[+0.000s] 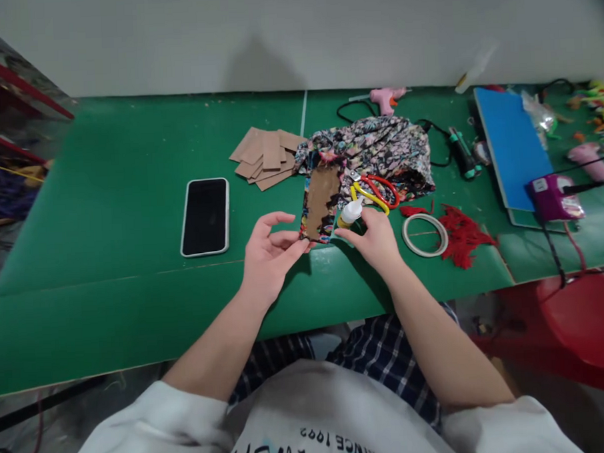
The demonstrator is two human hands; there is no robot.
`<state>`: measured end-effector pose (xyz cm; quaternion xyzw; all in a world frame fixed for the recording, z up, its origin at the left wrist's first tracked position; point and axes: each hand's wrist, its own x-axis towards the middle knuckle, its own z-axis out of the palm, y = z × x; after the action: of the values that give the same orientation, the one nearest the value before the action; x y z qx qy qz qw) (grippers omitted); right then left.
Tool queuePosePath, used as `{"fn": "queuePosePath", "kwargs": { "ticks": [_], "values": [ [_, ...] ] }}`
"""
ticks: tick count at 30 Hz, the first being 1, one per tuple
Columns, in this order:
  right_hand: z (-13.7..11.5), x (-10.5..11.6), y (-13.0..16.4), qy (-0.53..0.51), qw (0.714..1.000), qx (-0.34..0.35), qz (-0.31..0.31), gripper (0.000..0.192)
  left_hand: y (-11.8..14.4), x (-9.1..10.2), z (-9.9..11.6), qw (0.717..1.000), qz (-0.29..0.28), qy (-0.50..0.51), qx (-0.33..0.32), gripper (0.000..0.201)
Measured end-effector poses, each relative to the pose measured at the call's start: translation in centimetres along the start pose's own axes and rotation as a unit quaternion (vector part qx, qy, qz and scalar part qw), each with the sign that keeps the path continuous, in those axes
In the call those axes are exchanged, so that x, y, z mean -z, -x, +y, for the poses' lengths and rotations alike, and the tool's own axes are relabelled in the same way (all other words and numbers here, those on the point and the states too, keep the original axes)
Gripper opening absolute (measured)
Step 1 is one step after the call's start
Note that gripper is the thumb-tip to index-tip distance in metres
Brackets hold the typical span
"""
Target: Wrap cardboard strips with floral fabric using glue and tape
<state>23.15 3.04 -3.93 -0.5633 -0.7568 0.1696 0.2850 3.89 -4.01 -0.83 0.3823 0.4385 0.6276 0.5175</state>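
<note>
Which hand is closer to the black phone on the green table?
Left. The left hand is just right of the phone, not touching it; the right hand is farther right, holding the glue bottle.

1 head cam, looks fwd & down (close), green table point(108, 275)

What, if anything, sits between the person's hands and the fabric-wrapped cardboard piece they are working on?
Nothing visible does. The left hand already touches the near corner of the fabric-wrapped cardboard piece with its fingers. The right hand is beside the piece, at a small glue bottle next to its right edge.
</note>
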Motion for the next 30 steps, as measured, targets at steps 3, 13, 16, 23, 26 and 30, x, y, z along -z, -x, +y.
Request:
{"fn": "queuePosePath", "kwargs": {
  "ticks": [3, 13, 16, 23, 26, 30],
  "values": [
    [-0.1, 0.0, 0.0, -0.033, 0.999, -0.026, 0.006, 0.039, 0.0, -0.1, 0.1, 1.000, -0.001, -0.013, -0.006, 0.036],
    [-4.0, 8.6, 3.2, -0.159, 0.978, 0.117, 0.074, 0.034, 0.6, -0.3, 0.2, 0.993, 0.005, -0.115, -0.017, 0.034],
    [-5.0, 9.0, 3.7, -0.177, 0.972, 0.146, 0.054, 0.038, 0.7, -0.2, 0.1, 0.989, 0.000, -0.146, -0.030, 0.032],
    [-4.9, 8.2, 4.2, -0.109, 0.976, 0.187, 0.020, 0.042, 1.0, -0.2, 0.0, 0.975, 0.005, -0.211, -0.068, 0.028],
    [-5.0, 8.1, 4.2, -0.087, 0.976, 0.196, 0.019, 0.038, 1.1, -0.2, 0.0, 0.968, 0.008, -0.238, -0.074, 0.027],
    [-5.3, 7.9, 4.0, -0.069, 0.976, 0.204, 0.021, 0.034, 1.1, -0.3, 0.1, 0.965, 0.003, -0.247, -0.085, 0.027]
  ]
}}
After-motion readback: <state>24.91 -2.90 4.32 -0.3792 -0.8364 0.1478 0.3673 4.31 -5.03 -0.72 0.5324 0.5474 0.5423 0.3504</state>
